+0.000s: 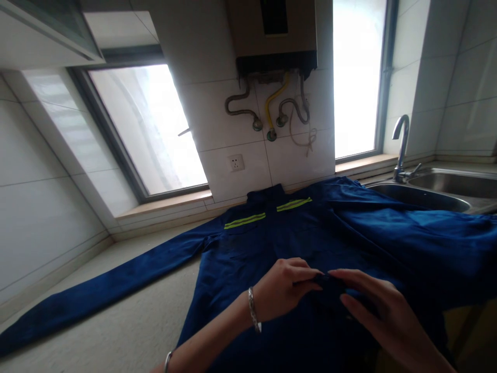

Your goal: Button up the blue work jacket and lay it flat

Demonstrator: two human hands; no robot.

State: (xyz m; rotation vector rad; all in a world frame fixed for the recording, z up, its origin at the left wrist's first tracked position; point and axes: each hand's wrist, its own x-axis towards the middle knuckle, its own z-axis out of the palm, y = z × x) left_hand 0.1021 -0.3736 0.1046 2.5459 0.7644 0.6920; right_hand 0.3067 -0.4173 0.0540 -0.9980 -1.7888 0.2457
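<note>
The blue work jacket [272,243] lies flat on the tabletop [128,316], collar pointing away. The left hand [283,290] and right hand [382,316] meet at its front midline, both pinching the cloth.

Probably a home kitchen: steel sink [435,194] with tap [402,145], tiled walls [42,171], wall-mounted water heater [274,36].

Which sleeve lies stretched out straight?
The sleeve running left along the counter; the other sleeve is rumpled beside the sink.
</note>
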